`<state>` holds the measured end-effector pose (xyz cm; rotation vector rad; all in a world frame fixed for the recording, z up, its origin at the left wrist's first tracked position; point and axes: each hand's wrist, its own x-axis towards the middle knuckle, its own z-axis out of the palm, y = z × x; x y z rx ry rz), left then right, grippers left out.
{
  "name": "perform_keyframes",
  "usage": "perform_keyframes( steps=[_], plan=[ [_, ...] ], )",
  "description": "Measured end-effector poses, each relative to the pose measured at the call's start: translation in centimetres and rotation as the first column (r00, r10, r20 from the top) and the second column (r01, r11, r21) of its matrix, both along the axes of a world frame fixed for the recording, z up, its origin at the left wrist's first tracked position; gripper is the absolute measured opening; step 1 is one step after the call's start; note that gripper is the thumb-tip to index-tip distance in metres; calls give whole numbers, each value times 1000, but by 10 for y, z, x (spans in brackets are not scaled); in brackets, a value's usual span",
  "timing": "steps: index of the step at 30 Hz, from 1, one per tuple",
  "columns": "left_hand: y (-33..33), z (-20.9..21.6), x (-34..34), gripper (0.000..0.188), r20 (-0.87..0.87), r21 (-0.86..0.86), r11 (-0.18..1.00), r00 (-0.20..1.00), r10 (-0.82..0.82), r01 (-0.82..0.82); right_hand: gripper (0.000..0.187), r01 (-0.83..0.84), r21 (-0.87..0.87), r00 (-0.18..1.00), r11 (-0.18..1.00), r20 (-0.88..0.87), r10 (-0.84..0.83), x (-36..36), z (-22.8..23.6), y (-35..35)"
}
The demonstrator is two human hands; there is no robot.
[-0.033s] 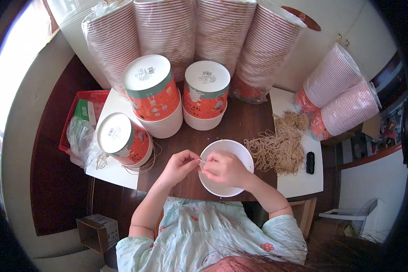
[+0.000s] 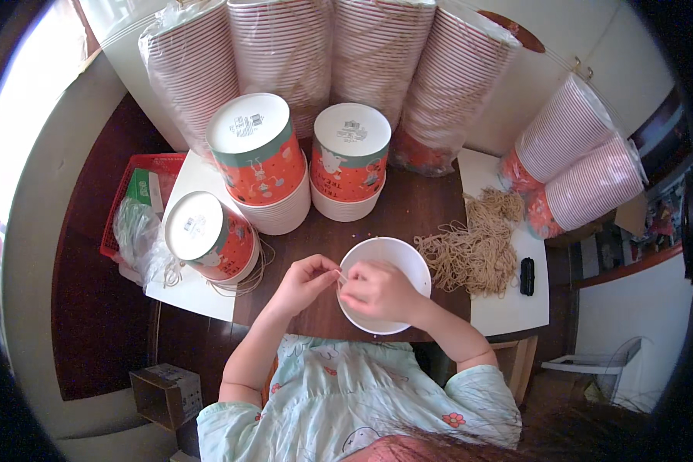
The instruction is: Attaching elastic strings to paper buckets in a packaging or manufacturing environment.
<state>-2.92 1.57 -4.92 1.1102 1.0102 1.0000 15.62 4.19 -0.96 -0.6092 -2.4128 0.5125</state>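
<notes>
A white-lined paper bucket (image 2: 410, 266) stands with its mouth up on the table in front of me. My left hand (image 2: 306, 285) is at the left side of its rim, thumb and fingertips pinched on a short piece of pale cord (image 2: 341, 280). Over the bucket's mouth, my right hand (image 2: 381, 291) is closed with its fingertips pinched against the same cord. The hand partly hides the cord and the inside of the bucket.
Tangled tan cord (image 2: 481, 250) lies right of the bucket, beside a black object (image 2: 527, 277). Upside-down printed buckets stand at left (image 2: 222, 239), back left (image 2: 258, 165) and back middle (image 2: 352, 158). Wrapped bucket stacks (image 2: 277, 65) line the back; more stand right (image 2: 570, 138). A red basket (image 2: 112, 223) sits left.
My right hand has shifted very slightly over the bucket and looks less blurred. My left hand and the other things stay where they were.
</notes>
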Motion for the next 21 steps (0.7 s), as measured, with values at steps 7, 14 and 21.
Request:
perform_keyframes(
  steps=[7, 14, 21],
  plan=[
    [0, -2, -9, 11, -25, 16, 1000, 1000, -10, 10, 12, -20, -9, 987, 1000, 160, 22, -8, 1, -11],
    [-2, 11, -3, 30, -195, 188, 981, 981, -8, 45, 14, 191, -171, 977, 966, 125, -171, -9, -7, 3],
    [-4, 23, 0, 44, -266, 255, 966, 964, 34, 36, 8, 204, -209, 970, 956, 173, -169, -11, -8, 3]
  ],
)
